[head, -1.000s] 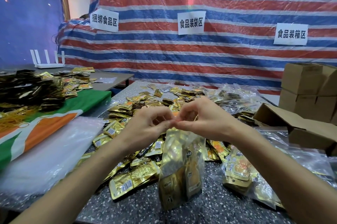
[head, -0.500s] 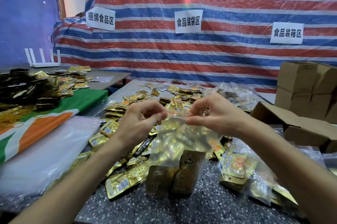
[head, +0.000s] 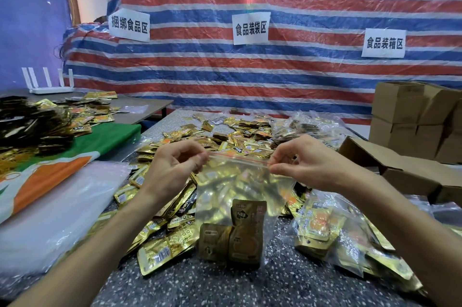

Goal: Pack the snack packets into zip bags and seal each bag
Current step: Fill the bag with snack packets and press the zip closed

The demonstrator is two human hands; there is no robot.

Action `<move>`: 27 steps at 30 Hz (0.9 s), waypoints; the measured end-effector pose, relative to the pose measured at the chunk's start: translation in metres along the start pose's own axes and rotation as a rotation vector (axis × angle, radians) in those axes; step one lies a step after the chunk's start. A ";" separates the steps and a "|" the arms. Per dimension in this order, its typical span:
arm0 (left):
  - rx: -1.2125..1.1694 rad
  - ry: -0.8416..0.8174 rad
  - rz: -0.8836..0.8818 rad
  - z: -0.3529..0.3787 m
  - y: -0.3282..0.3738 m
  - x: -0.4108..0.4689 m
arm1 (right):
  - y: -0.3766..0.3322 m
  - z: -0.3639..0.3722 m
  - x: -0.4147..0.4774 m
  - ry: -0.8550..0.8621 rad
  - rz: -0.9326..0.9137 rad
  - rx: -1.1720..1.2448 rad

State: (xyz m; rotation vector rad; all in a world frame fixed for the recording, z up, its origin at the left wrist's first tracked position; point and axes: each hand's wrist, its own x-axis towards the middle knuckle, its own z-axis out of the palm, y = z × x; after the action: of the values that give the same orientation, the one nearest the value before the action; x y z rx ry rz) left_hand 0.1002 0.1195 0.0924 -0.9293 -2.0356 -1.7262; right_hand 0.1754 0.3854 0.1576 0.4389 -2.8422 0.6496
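Speckled counter (head: 205, 286) nearest carries an upright zip bag (head: 240, 181) with snack packets (head: 237, 239) inside; left hand (head: 172, 169) and right hand (head: 310, 164) each pinch an end of its red-lined top. Sealing looks underway; next, press along the strip. Loose packets (head: 232, 131) lie beyond.

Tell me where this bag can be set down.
Bare tabletop lies nearest you, in front of the held bag, bordered by loose packets on the left and filled bags on the right. Farther back it is crowded with packets.
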 end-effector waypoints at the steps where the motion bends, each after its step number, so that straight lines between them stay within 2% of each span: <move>1: 0.001 0.000 0.002 -0.001 -0.001 0.000 | 0.002 -0.001 -0.001 0.001 0.004 -0.001; 12: 0.001 0.022 -0.031 -0.009 -0.015 -0.001 | 0.021 -0.006 -0.016 0.000 0.056 -0.049; 18: 0.012 0.024 -0.047 -0.009 -0.014 0.000 | 0.024 -0.003 -0.018 0.059 0.046 -0.108; 24: 0.024 0.030 -0.049 -0.008 -0.009 -0.001 | 0.024 -0.008 -0.024 0.101 0.009 -0.021; 27: 0.047 0.030 -0.055 -0.006 -0.002 -0.002 | 0.026 -0.009 -0.028 0.140 -0.019 0.104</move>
State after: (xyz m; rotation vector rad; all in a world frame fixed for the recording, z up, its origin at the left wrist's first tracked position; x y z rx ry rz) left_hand 0.0992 0.1136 0.0911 -0.8359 -2.0916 -1.7011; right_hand 0.1945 0.4182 0.1485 0.4185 -2.6791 0.7944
